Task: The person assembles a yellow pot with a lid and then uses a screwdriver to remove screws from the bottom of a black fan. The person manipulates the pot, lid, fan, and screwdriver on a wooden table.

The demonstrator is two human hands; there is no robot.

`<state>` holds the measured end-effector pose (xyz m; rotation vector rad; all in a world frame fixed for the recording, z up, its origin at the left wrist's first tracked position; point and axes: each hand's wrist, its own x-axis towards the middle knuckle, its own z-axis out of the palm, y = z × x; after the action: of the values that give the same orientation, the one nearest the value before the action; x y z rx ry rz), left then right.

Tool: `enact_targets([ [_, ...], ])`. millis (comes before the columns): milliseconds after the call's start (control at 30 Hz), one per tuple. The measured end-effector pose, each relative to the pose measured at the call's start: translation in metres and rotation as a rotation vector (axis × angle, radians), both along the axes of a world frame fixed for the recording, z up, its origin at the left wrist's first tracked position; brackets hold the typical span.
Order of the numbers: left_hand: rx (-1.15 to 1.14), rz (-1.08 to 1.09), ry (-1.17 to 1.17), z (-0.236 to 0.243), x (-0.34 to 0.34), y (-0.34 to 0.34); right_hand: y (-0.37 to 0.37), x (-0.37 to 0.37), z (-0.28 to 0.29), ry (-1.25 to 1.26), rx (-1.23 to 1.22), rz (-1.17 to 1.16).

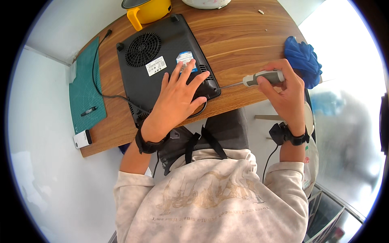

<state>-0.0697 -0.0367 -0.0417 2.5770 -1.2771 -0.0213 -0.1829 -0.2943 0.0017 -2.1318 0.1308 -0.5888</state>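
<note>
A flat black appliance, like an induction cooktop (135, 83), lies upside down on the table with its round fan grille and labels facing up. My left hand (174, 95) rests on its underside with the fingers spread, the fingertips over the blue and white label. In my right hand (285, 91) is a screwdriver (265, 77) with a grey and white handle, held from the right. Its shaft runs left, and the tip meets the appliance's near right corner, at or by a small hole. Whether a screw sits there I cannot tell.
A green cutting mat (87, 89) with a black marker (88, 111) lies at the left. The appliance's black cable (95, 67) crosses it. A white box-shaped device (82, 139) sits at the near left edge. Farther back are a yellow pot (152, 12) and a white bowl (206, 3); blue cloth (304, 60) lies right.
</note>
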Motion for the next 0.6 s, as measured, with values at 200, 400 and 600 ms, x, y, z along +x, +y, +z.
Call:
enact_targets([
  [200,0.030,0.025,-0.040,-0.011,-0.003,0.000,-0.004,0.000,-0.002,0.029,-0.025,0.028],
  [400,0.018,0.029,-0.036,-0.016,-0.004,0.000,-0.001,0.001,0.003,0.017,-0.088,0.057],
  [600,0.003,0.037,-0.026,-0.020,-0.004,0.002,0.012,0.007,0.018,-0.103,-0.243,0.221],
])
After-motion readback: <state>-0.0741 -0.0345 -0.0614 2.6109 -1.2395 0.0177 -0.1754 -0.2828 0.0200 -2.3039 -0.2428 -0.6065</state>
